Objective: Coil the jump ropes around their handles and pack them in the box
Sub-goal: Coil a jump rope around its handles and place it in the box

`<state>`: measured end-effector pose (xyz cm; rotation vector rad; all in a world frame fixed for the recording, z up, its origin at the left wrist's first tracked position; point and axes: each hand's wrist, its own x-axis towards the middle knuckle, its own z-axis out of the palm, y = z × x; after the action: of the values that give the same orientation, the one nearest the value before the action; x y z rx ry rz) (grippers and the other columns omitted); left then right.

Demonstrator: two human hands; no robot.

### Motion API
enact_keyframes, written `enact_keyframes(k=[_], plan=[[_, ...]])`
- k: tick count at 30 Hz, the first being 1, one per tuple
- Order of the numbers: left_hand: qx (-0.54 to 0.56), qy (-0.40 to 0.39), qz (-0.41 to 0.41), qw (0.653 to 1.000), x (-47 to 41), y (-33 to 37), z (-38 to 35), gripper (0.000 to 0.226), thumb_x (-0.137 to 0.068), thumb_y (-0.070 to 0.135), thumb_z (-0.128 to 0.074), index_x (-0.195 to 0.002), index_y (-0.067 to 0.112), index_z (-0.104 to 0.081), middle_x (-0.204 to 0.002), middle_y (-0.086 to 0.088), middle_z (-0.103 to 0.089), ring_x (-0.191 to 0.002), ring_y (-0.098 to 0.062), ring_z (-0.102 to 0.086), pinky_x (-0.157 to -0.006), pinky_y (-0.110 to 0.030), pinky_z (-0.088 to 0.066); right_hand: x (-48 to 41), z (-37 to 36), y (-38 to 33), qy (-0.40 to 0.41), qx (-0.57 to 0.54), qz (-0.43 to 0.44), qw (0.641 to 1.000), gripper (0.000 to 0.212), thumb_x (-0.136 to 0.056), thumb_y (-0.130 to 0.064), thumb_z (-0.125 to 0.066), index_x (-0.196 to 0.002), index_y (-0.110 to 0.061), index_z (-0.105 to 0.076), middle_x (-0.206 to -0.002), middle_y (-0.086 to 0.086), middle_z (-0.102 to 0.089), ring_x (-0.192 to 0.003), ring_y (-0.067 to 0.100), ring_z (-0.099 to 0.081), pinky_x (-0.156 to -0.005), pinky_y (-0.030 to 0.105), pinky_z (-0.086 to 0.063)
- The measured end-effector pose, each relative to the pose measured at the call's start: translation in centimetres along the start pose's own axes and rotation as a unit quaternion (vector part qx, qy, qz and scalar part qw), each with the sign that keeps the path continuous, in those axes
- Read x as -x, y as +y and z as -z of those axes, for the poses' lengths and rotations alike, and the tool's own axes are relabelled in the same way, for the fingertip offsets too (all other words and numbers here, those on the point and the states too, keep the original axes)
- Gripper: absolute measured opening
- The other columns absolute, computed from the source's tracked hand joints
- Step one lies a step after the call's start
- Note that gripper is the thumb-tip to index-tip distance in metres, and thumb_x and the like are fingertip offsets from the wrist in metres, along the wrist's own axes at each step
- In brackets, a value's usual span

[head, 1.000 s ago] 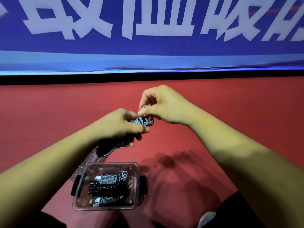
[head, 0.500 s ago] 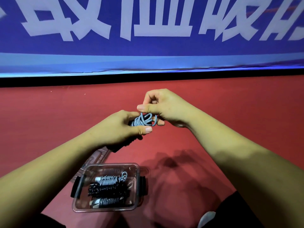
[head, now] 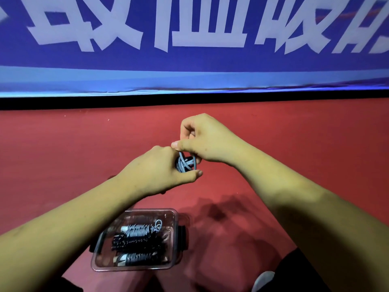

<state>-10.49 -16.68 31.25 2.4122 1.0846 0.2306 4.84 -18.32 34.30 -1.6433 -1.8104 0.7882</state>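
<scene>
Jump rope (head: 186, 163), nearly wound, sits in the left grip (head: 155, 169), whose fingers curl round it, while the right grip (head: 207, 140) pinches its last loop. 3 wound ropes (head: 136, 242) already lie in the box (head: 175, 218) below the grips, so only tucking and packing seem left. Its long axis, mostly hidden, seems to point from the left grip toward the right grip.

Red floor (head: 294, 144) lies bare around the clear box (head: 151, 211) — coiled jump ropes (head: 136, 241) crowd it, the left forearm (head: 63, 228) overhanging its left edge.
</scene>
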Motion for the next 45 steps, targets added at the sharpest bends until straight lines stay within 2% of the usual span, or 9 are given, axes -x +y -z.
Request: enact_keyframes(k=[5, 10, 14, 20, 25, 29, 31, 35, 45], plan=[[0.098, -0.073, 0.014, 0.992, 0.2, -0.2, -0.5, 0.032, -0.086, 0.047, -0.063, -0.075, 0.019, -0.054, -0.059, -0.006, -0.067, -0.048, -0.023, -0.066, -0.053, -0.046, -0.058, 0.3, 0.6, -0.1, -0.030, -0.039, -0.040, 0.998, 0.022, -0.084, -0.012, -0.074, -0.072, -0.004, -0.057, -0.044, -0.001, -0.054, -0.037, 0.012, -0.053, -0.041, 0.016, -0.035], [0.306, -0.119, -0.011, 0.944, 0.5, 0.2, -0.6, 0.029, -0.088, 0.032, -0.055, -0.065, 0.015, -0.050, -0.054, -0.008, -0.056, -0.044, -0.025, -0.052, -0.047, -0.028, -0.042, 0.2, 1.1, 0.9, -0.108, -0.180, -0.071, 0.975, 0.025, -0.085, -0.015, -0.073, -0.069, -0.008, -0.055, -0.049, 0.000, -0.050, -0.040, 0.010, -0.038, -0.040, 0.018, -0.028], [0.409, -0.103, -0.028, 0.906, 0.3, 0.0, -0.9, 0.040, -0.080, 0.045, -0.053, -0.066, 0.008, -0.055, -0.059, -0.015, -0.056, -0.048, -0.030, -0.054, -0.056, -0.037, -0.046, -0.1, 0.7, 1.9, -0.123, -0.332, -0.103, 0.930, 0.020, -0.090, -0.011, -0.066, -0.074, -0.008, -0.055, -0.068, 0.011, -0.050, -0.040, 0.007, -0.032, -0.037, 0.017, -0.022], [0.408, -0.026, -0.035, 0.912, 0.4, -0.1, -0.7, 0.038, -0.077, 0.051, -0.052, -0.064, 0.015, -0.056, -0.057, -0.014, -0.057, -0.046, -0.030, -0.055, -0.051, -0.034, -0.046, 0.1, 0.9, 1.7, -0.091, -0.397, -0.070, 0.911, 0.018, -0.092, -0.016, -0.063, -0.083, -0.001, -0.061, -0.064, 0.009, -0.054, -0.041, 0.007, -0.038, -0.039, 0.015, -0.030], [0.444, -0.064, -0.055, 0.892, 0.9, -0.2, -0.1, 0.040, -0.080, 0.046, -0.051, -0.064, 0.010, -0.056, -0.056, -0.018, -0.054, -0.047, -0.029, -0.053, -0.051, -0.033, -0.045, 0.9, 1.6, 1.4, -0.123, -0.378, -0.023, 0.917, 0.035, -0.083, -0.033, -0.061, -0.091, 0.001, -0.066, -0.067, 0.008, -0.053, -0.049, 0.010, -0.044, -0.048, 0.018, -0.038], [0.473, -0.081, -0.064, 0.875, 1.0, -0.3, 0.3, 0.036, -0.080, 0.044, -0.051, -0.062, 0.015, -0.060, -0.055, -0.017, -0.052, -0.045, -0.028, -0.051, -0.049, -0.030, -0.045, 0.9, 1.7, 1.3, -0.131, -0.341, 0.009, 0.931, 0.041, -0.087, -0.023, -0.063, -0.100, 0.016, -0.058, -0.076, 0.014, -0.051, -0.053, 0.014, -0.046, -0.048, 0.022, -0.036], [0.473, -0.083, -0.060, 0.875, 1.0, -0.3, 0.2, 0.037, -0.079, 0.044, -0.051, -0.066, 0.010, -0.055, -0.055, -0.016, -0.052, -0.044, -0.027, -0.051, -0.048, -0.029, -0.045, 0.8, 1.6, 1.2, -0.122, -0.309, 0.010, 0.943, 0.021, -0.092, -0.014, -0.062, -0.083, 0.004, -0.058, -0.068, 0.012, -0.051, -0.049, 0.015, -0.043, -0.046, 0.024, -0.033], [0.493, -0.033, -0.032, 0.869, 0.8, -0.5, 0.3, 0.038, -0.074, 0.046, -0.058, -0.068, 0.009, -0.055, -0.055, -0.016, -0.053, -0.043, -0.027, -0.052, -0.045, -0.029, -0.045, 0.6, 1.0, 1.4, -0.100, -0.340, -0.021, 0.935, 0.032, -0.095, -0.015, -0.060, -0.069, -0.013, -0.042, -0.055, 0.007, -0.044, -0.044, 0.015, -0.037, -0.044, 0.026, -0.021], [0.361, 0.029, -0.022, 0.932, 0.9, -1.1, 2.5, 0.030, -0.077, 0.034, -0.078, -0.094, 0.016, -0.062, -0.069, -0.015, -0.065, -0.052, -0.023, -0.051, -0.045, -0.028, -0.037, 0.3, 0.1, 1.9, -0.017, -0.443, -0.108, 0.890, 0.033, -0.095, -0.008, -0.058, -0.070, -0.012, -0.039, -0.051, 0.004, -0.038, -0.044, 0.014, -0.041, -0.041, 0.022, -0.030]])
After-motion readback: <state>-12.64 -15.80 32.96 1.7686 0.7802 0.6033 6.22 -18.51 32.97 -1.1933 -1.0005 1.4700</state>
